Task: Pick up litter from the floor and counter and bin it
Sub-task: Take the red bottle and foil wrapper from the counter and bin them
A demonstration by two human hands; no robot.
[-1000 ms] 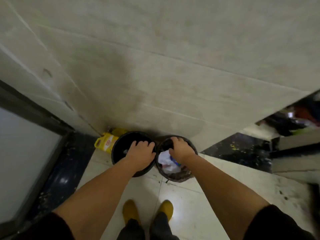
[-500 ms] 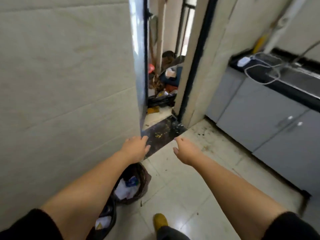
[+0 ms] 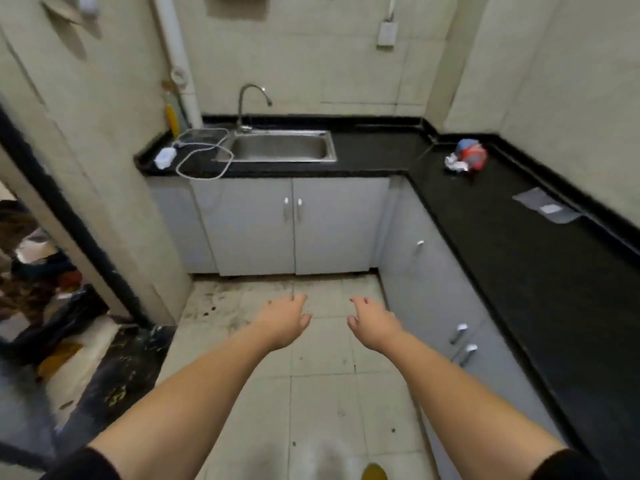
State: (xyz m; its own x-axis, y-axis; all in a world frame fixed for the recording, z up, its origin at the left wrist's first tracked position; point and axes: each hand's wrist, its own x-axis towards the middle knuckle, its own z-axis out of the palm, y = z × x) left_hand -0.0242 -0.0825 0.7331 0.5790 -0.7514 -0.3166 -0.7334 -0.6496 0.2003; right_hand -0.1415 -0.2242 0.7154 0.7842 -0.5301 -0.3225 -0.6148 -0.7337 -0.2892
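My left hand (image 3: 285,320) and my right hand (image 3: 372,322) are stretched out side by side over the tiled floor, fingers loosely apart, nothing in either. Crumpled litter (image 3: 467,156), a red and blue wrapper with white paper, lies on the black counter (image 3: 502,244) at the far right corner. A flat grey plastic bag (image 3: 547,209) lies further along that counter by the wall. The bins are out of view.
A steel sink (image 3: 277,147) with a tap sits in the far counter, with a white adapter and cable (image 3: 194,155) to its left. Grey cabinets (image 3: 294,223) run below. A doorway on the left shows a cluttered room (image 3: 38,271). Dirt stains (image 3: 218,303) mark the floor.
The view has swung right from the two bins at the wall to the kitchen counter. Both hands left the bin rims and now hang free over the floor.
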